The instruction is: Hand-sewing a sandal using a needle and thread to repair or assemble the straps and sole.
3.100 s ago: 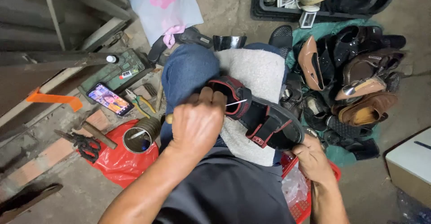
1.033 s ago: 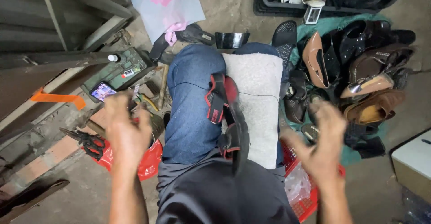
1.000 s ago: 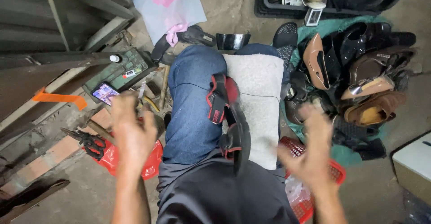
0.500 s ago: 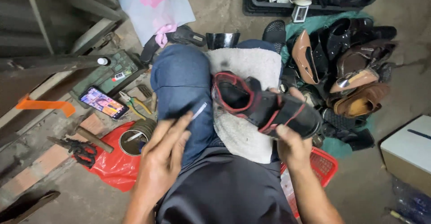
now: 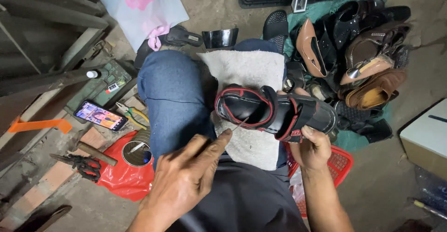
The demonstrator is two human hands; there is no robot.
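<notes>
We find the black sandal with red trim (image 5: 277, 112) at the centre of the frame, lying on its side across a grey towel (image 5: 247, 73) spread over the person's right knee. In our judgement the towel serves as a padded work surface and keeps the jeans clean.

The right hand (image 5: 313, 147), lower right of centre, is closed around the heel end of the sandal, thumb over the strap edge, evidently to steady it and turn its sole edge toward the other hand. The left hand (image 5: 184, 181), lower centre, pinches a thin metal needle or awl (image 5: 240, 124) between thumb and forefinger; its tip touches the sandal's edge near the toe end. Both grips are thus closed, one on the sandal, one on the tool. We cannot tell whether a thread is attached.

At the left of the frame, on the floor, we note a phone with a lit screen (image 5: 100, 116), pliers with yellow-green handles (image 5: 131, 114), a round tin (image 5: 137, 153) resting on a red plastic bag (image 5: 121, 181), and dark scissors (image 5: 79, 163), all within reach of the left hand. At upper right a pile of shoes (image 5: 363, 60) lies on a green cloth, and a red basket (image 5: 339, 163) sits beneath the right forearm.
</notes>
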